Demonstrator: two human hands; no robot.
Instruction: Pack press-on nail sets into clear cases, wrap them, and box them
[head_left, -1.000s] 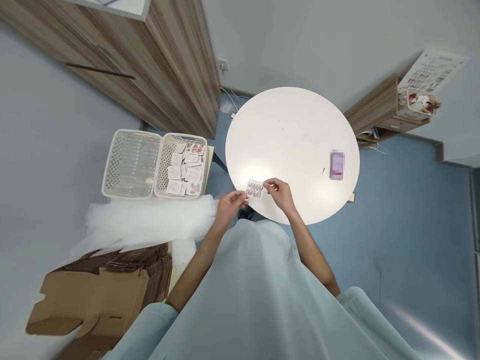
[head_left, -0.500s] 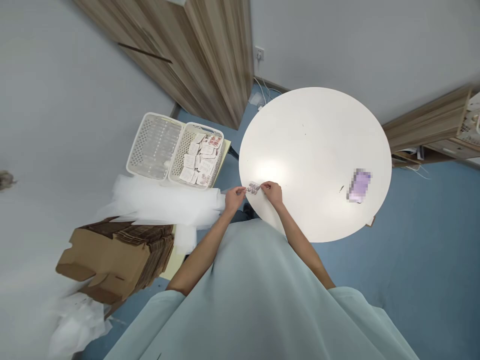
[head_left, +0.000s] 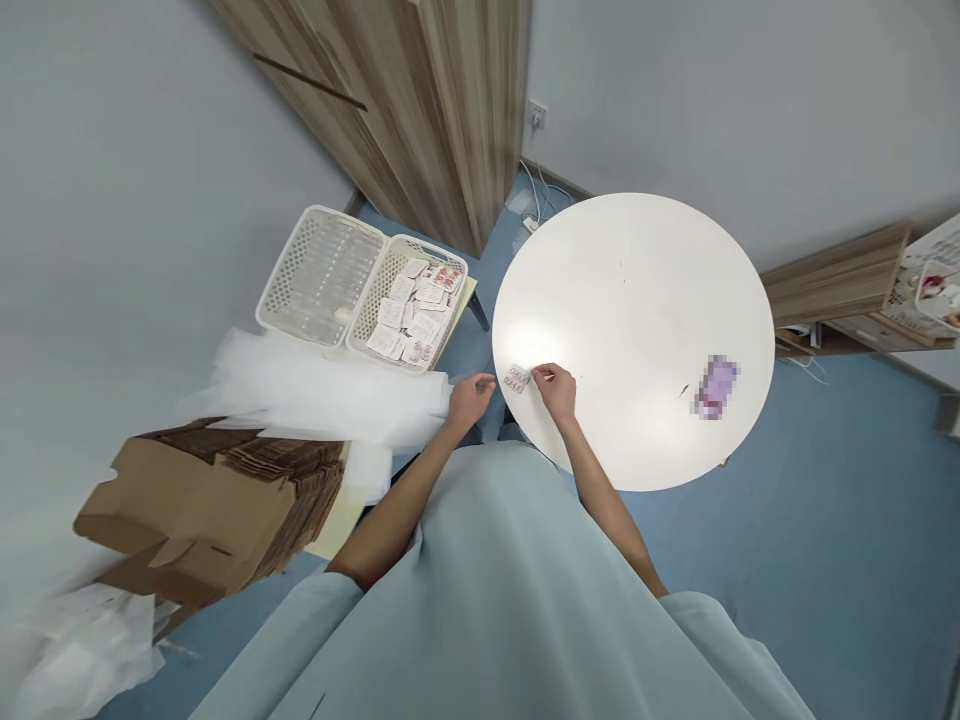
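Observation:
A small flat clear packet (head_left: pixel 517 378) with rows of pinkish-brown shapes is at the near left edge of the round white table (head_left: pixel 637 290). My right hand (head_left: pixel 556 390) pinches its right edge between thumb and fingers. What the shapes inside are is too small to tell. Just left of the table edge, my left hand (head_left: pixel 470 399) is apart from the packet, fingers loosely bent and slightly parted, with nothing visible in them.
Left of the table, a white plastic basket (head_left: pixel 360 327) holds several similar packets; another basket (head_left: pixel 281 270) with clear sheets adjoins it. White wrapping sheets (head_left: pixel 322 390) and stacked flat cardboard boxes (head_left: pixel 202 495) lie nearer me. A blurred purple object (head_left: pixel 718 385) rests on the table's right side.
My left hand has let go of the packet's left side, and a gap now separates them. The packet has turned slightly, still at my right fingertips. The view has shifted a little.

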